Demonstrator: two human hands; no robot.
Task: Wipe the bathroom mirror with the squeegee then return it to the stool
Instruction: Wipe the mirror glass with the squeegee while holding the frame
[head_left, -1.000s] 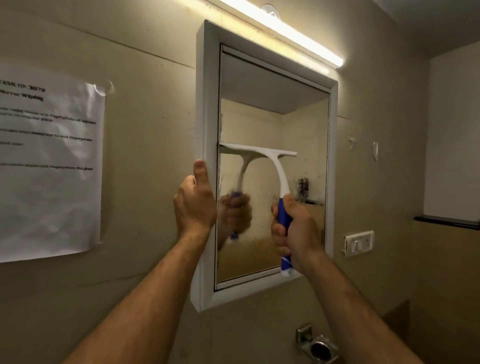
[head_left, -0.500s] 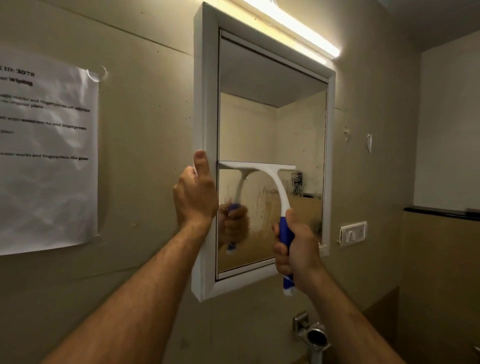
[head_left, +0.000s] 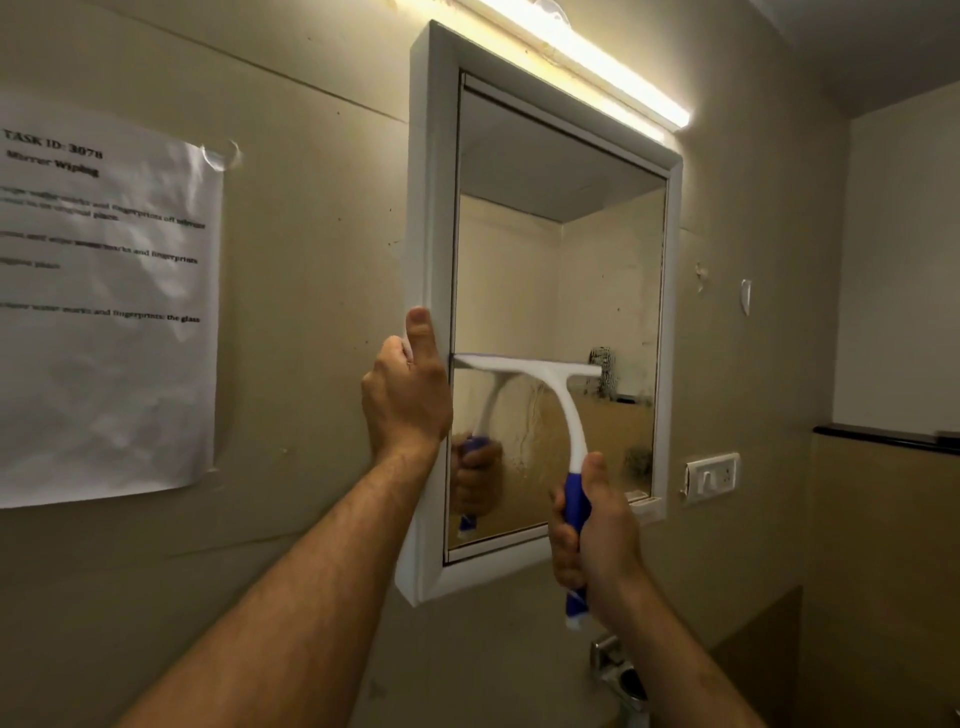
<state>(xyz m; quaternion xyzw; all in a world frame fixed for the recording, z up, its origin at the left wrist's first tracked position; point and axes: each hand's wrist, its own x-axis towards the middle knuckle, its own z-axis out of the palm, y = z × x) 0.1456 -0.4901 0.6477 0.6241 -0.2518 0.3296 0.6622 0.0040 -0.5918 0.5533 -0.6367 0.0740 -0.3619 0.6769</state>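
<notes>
A white-framed mirror (head_left: 550, 260) hangs on the beige wall. The squeegee (head_left: 563, 405), white with a blue handle, lies with its blade flat across the glass a little below mid-height. My right hand (head_left: 597, 530) is shut around the blue handle, below the blade. My left hand (head_left: 405, 395) grips the mirror frame's left edge, thumb up along the frame. Streaks and spots show on the glass under the blade; above it the glass looks cleaner. The stool is out of view.
A printed paper sheet (head_left: 98, 312) is taped to the wall at left. A tube light (head_left: 587, 62) glows above the mirror. A wall switch (head_left: 711, 478) sits right of the frame, a metal tap (head_left: 618, 670) below it, a dark ledge (head_left: 883, 439) at far right.
The squeegee blade has slid down the glass, from above mid-height to below it, with my right hand moving down too. My left hand has stayed on the frame.
</notes>
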